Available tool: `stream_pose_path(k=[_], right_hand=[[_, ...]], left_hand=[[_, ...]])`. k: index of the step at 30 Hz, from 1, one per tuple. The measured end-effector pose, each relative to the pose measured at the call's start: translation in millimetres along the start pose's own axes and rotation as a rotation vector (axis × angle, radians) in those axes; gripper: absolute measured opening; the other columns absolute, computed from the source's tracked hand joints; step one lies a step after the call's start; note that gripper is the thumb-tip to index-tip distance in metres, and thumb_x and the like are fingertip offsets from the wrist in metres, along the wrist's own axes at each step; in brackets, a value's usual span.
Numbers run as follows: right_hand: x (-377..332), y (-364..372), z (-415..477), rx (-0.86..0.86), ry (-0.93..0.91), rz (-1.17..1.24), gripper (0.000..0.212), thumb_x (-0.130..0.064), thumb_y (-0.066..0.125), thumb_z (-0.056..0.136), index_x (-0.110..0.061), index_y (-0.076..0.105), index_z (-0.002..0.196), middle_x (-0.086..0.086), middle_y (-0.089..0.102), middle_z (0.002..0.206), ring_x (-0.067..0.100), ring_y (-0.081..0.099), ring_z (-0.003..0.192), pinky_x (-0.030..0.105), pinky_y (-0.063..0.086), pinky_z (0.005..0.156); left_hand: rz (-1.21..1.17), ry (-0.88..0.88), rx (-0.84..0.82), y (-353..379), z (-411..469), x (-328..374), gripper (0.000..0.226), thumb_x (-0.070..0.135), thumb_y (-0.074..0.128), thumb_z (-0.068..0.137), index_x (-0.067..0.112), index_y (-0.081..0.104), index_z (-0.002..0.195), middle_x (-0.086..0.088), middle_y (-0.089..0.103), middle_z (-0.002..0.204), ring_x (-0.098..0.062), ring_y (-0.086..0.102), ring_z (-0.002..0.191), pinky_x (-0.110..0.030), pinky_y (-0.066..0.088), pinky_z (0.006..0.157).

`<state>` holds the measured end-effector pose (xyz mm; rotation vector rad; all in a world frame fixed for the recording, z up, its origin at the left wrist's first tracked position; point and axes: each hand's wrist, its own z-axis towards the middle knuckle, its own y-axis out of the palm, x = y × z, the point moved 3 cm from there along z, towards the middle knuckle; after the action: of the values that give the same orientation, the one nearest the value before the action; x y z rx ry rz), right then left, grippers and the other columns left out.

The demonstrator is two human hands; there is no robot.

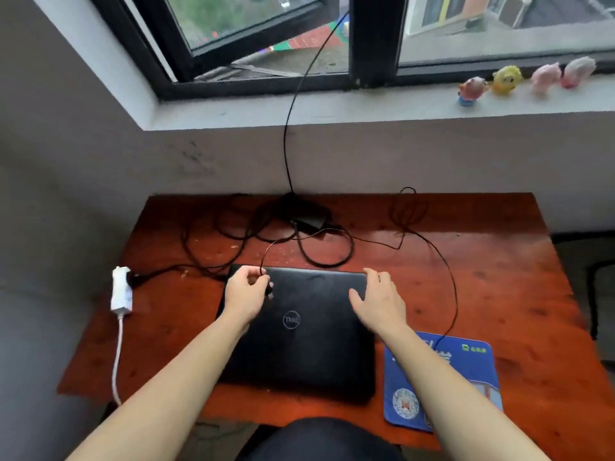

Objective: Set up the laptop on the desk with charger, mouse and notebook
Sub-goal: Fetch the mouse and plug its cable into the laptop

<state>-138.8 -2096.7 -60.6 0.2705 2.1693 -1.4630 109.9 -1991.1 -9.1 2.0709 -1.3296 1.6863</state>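
Observation:
A closed black laptop [309,337] lies on the red-brown desk [499,277], logo facing up. My left hand [244,292] hovers over its far left corner, pinching the plug end of the thin charger cable [283,242]. The cable runs back to the black charger brick [311,217] at the desk's far edge. My right hand [379,299] rests open on the lid near the far right corner. A blue mouse pad [466,364] lies right of the laptop, and a thin black cable [454,287] reaches it. No mouse or notebook is in view.
A white power strip [121,289] with a black plug in it sits on the desk's left edge, its white cord hanging down. Loops of black cable [233,234] clutter the far desk. One cable climbs to the window. Several small toy figures [506,79] stand on the sill.

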Motion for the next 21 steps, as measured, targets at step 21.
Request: stream_pose_path(k=[21], right_hand=[[-236.4,61.8,13.0,-0.239,0.372,1.468,0.019,-0.026,0.045,0.107,-0.016,0.056,0.120,0.000,0.066,0.097,0.007,0.046,0.062,0.014,0.033,0.042]], left_hand=[[0.367,0.280,-0.005,-199.9,3.7,-57.5,0.011,0.015,0.076,0.080,0.026,0.077,0.085,0.010,0.070,0.089,-0.007,0.063,0.083,-0.022,0.048,0.079]])
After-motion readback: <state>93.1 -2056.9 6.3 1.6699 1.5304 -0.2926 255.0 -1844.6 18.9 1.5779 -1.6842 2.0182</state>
